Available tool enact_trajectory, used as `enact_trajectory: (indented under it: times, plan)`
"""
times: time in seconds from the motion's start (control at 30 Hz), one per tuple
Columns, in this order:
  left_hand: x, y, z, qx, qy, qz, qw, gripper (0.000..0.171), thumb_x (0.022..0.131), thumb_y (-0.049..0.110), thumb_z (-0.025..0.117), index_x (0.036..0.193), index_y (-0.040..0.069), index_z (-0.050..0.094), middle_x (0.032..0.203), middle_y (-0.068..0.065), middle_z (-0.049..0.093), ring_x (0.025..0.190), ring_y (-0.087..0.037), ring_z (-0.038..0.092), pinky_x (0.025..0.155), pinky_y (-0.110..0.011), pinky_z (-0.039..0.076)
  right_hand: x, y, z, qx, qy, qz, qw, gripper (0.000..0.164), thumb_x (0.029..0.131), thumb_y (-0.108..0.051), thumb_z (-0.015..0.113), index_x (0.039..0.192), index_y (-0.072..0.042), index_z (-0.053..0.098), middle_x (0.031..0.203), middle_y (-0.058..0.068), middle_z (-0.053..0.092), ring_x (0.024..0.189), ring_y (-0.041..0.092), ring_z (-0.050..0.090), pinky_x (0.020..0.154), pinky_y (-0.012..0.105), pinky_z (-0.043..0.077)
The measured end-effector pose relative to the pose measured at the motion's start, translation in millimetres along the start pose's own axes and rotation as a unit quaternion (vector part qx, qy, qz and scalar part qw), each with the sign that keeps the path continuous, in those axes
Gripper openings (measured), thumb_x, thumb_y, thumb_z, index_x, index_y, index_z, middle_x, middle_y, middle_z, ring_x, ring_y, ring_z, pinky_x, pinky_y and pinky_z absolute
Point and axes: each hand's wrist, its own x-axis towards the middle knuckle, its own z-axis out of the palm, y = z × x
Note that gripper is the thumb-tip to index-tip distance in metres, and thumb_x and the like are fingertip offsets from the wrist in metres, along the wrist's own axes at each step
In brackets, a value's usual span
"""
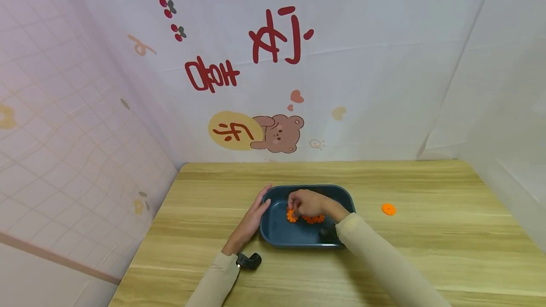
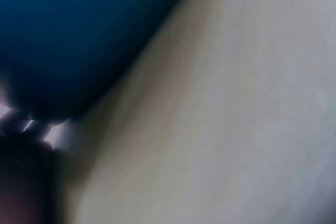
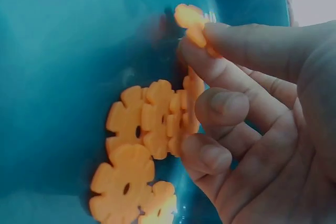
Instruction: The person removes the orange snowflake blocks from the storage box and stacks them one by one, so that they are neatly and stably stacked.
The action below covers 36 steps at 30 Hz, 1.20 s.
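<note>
A dark blue rectangular tub [image 1: 273, 236] with rounded corners sits on the table. My left hand [image 1: 255, 211] rests along its left rim, fingers straight and thumb by the edge. Over the inside of the tub, my right hand [image 1: 308, 203] pinches an orange flower-shaped plastic piece [image 3: 189, 16] between thumb and index finger. Below that hand, several more orange flower pieces [image 3: 124, 184] lie on the tub floor, some leaning in an overlapping row. The right hand and forearm hide part of them in the head view.
One orange flower disc [image 1: 388, 209] lies on the wooden table [image 1: 431, 245] to the right of the tub. A white printed cloth wall [image 1: 362, 70] stands behind the table. The blurred left wrist view holds the tub's outer side [image 2: 79, 35].
</note>
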Motion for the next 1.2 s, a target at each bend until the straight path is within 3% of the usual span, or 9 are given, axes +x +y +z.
enact_trajectory:
  times: [0.2, 0.43, 0.63, 0.83, 1.2]
  plan:
    - [1.0, -0.9, 0.4, 0.0, -0.001, 0.001, 1.0, 0.054, 0.107, 0.041, 0.038, 0.158, 0.028, 0.023, 0.165, 0.004, 0.014, 0.152, -0.024, 0.006, 0.121, -0.056, 0.006, -4, -2, -5, -0.011, 0.005, 0.003, 1.0, 0.019, 0.089, 0.0, 0.065, 0.107, -0.008, 0.067, 0.081, 0.0, 0.067, 0.067, 0.014, 0.057, 0.072, 0.032, 0.051]
    - [1.3, -2.3, 1.8, -0.013, 0.0, 0.005, 0.9999, 0.055, 0.107, 0.039, 0.039, 0.158, 0.024, 0.024, 0.165, 0.005, 0.016, 0.152, -0.021, 0.008, 0.121, -0.054, 0.007, -12, -3, -13, 0.0, 0.002, -0.007, 1.0, 0.028, 0.093, 0.0, 0.057, 0.119, -0.004, 0.066, 0.075, 0.006, 0.064, 0.056, 0.012, 0.05, 0.062, 0.028, 0.047]
    - [1.6, -2.8, 2.0, -0.011, 0.002, 0.003, 0.9999, 0.056, 0.107, 0.041, 0.039, 0.158, 0.024, 0.024, 0.164, 0.005, 0.016, 0.152, -0.021, 0.009, 0.122, -0.053, 0.006, -22, -8, -21, 0.037, 0.004, -0.009, 0.999, 0.035, 0.094, -0.001, 0.053, 0.129, 0.001, 0.06, 0.082, 0.017, 0.065, 0.062, 0.023, 0.058, 0.061, 0.031, 0.051]
    - [1.9, -2.5, 1.6, -0.006, 0.008, 0.0, 0.9999, 0.053, 0.107, 0.042, 0.039, 0.157, 0.029, 0.026, 0.164, 0.005, 0.016, 0.152, -0.021, 0.009, 0.121, -0.054, 0.007, -31, -12, -27, 0.056, 0.012, -0.031, 0.998, 0.035, 0.097, -0.001, 0.049, 0.129, 0.003, 0.061, 0.087, 0.018, 0.068, 0.069, 0.03, 0.067, 0.067, 0.038, 0.058]
    - [2.0, -3.3, 1.5, -0.008, 0.007, 0.006, 0.9999, 0.055, 0.108, 0.037, 0.038, 0.159, 0.023, 0.023, 0.165, 0.003, 0.017, 0.152, -0.023, 0.01, 0.121, -0.053, 0.008, -49, 5, -34, 0.136, 0.024, -0.038, 0.99, 0.034, 0.095, 0.002, 0.049, 0.126, 0.008, 0.061, 0.098, 0.025, 0.069, 0.08, 0.031, 0.07, 0.079, 0.047, 0.058]
